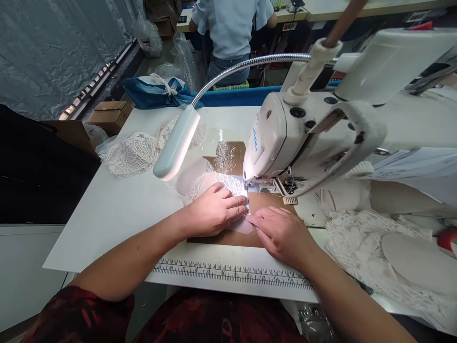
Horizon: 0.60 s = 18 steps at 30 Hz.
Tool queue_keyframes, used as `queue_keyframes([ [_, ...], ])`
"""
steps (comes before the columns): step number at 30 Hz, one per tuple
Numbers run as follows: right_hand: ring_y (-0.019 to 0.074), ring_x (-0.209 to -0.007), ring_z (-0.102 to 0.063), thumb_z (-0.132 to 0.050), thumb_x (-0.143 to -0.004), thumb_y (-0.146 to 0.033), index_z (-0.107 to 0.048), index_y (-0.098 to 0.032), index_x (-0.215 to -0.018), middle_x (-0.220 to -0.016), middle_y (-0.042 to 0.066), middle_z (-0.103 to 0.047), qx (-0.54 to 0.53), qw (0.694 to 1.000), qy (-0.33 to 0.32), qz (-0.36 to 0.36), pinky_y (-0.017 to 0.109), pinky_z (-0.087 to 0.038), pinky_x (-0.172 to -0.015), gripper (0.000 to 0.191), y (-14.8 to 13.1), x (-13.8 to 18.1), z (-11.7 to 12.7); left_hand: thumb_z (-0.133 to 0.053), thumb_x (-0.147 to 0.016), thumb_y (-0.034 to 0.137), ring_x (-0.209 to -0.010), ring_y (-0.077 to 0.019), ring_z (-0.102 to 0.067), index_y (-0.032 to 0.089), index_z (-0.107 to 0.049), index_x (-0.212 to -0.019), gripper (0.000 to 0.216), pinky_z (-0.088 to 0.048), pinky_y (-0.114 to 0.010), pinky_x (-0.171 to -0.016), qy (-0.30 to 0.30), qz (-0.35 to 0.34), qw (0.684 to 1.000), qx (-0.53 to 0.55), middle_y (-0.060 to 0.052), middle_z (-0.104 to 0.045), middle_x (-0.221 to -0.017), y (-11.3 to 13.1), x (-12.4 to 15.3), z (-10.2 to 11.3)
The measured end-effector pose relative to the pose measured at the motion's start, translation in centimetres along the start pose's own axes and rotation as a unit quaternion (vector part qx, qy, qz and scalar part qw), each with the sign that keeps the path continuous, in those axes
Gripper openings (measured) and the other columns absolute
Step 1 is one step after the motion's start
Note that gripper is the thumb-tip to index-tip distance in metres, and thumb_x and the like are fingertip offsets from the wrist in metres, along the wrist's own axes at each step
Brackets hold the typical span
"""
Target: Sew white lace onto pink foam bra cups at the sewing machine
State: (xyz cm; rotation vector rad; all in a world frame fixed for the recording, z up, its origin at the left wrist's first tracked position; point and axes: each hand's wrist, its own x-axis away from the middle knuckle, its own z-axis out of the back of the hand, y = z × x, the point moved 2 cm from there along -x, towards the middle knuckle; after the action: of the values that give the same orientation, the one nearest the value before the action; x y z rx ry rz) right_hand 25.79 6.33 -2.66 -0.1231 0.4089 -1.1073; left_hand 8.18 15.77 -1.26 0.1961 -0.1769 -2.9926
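A white lace piece (230,183) with smooth pale fabric lies at the needle and presser foot of a white sewing machine (273,138). My left hand (216,209) rests palm down on it, fingers stretched toward the needle. Just right of the needle line, my right hand (282,233) is closed, its fingertips at the lace's near edge; my fingers hide part of that edge. Under both hands is a brown plate (214,238) on the machine bed. A lit lamp (178,143) on a bent metal neck shines over the lace.
Lace cups (132,152) sit at the table's back left. More lace fabric (371,262) is piled on the right. A printed ruler strip (228,275) runs along the front edge. Behind a blue cloth (243,96), a person in a light blue shirt (232,28) sits facing away.
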Motion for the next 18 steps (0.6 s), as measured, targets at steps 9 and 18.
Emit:
queue_keyframes([
  [9, 0.0155, -0.071, -0.053, -0.047, -0.087, -0.013, -0.070, -0.019, -0.092, -0.074, 0.004, -0.065, -0.005, 1.000, 0.007, -0.011, 0.028, -0.038, -0.068, 0.024, -0.09, -0.10, -0.08, -0.041, -0.093, 0.019, -0.089, -0.0221, -0.053, 0.013, -0.057, -0.124, 0.035, -0.038, -0.040, -0.084, -0.001, 0.032, 0.999, -0.001, -0.010, -0.056, -0.133, 0.05, -0.05, -0.52],
  [18, 0.0165, -0.070, -0.051, -0.048, -0.084, -0.011, -0.069, -0.017, -0.098, -0.074, 0.003, -0.064, 0.031, 0.999, 0.015, -0.017, 0.029, -0.037, -0.066, 0.026, -0.06, -0.29, -0.37, -0.042, -0.094, 0.020, -0.093, -0.0233, -0.051, 0.013, -0.055, -0.127, 0.036, -0.039, -0.041, -0.087, 0.008, 0.043, 0.999, 0.000, -0.011, -0.054, -0.135, -0.56, -0.24, -0.61],
])
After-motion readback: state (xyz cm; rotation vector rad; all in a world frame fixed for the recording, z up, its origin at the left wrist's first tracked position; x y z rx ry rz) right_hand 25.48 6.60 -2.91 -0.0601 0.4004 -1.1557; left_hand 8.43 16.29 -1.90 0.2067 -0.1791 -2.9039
